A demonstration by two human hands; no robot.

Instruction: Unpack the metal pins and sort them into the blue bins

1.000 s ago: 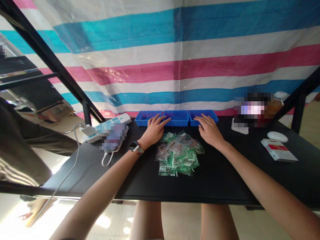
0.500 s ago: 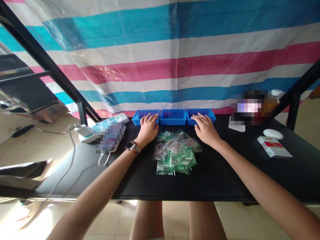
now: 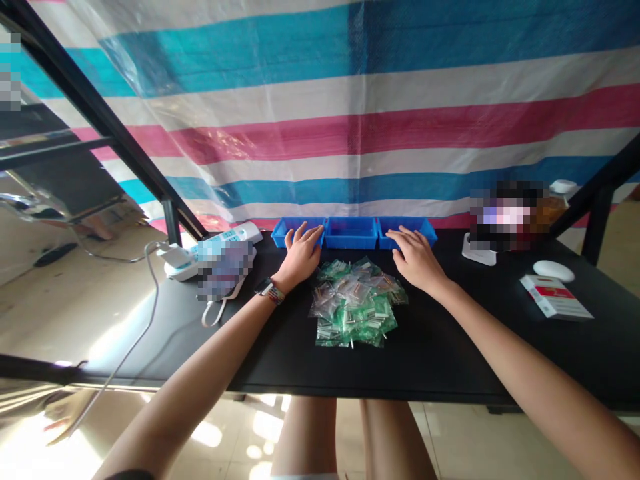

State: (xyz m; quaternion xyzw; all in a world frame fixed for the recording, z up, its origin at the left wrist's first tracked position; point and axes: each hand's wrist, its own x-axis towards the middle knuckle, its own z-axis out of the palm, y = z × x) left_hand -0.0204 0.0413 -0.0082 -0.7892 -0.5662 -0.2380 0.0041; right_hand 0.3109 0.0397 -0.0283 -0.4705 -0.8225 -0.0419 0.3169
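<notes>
My left hand (image 3: 301,255) lies at the front of the left blue bin (image 3: 281,235), fingers stretched over its near edge, with a watch and bracelet on the wrist. At the right blue bin (image 3: 431,233), my right hand (image 3: 415,257) reaches over the front rim with its fingers extended. Neither hand holds anything. Between the two stands the middle blue bin (image 3: 351,239), in line with the others. Nearer to me is a pile of small clear and green plastic packets (image 3: 357,310); metal-looking pins or rods show inside some of them.
A white power strip (image 3: 235,237) with a plugged-in charger (image 3: 174,256) and cable stands at left, beside a blurred phone-like object (image 3: 225,270). At right are a white-and-red box (image 3: 556,298), a white oval object (image 3: 553,270) and a pixelated item (image 3: 507,217). A striped sheet (image 3: 320,127) hangs behind.
The view has shifted slightly, so the table and its things appear a little further right. Both hands keep their places at the outer bins.
</notes>
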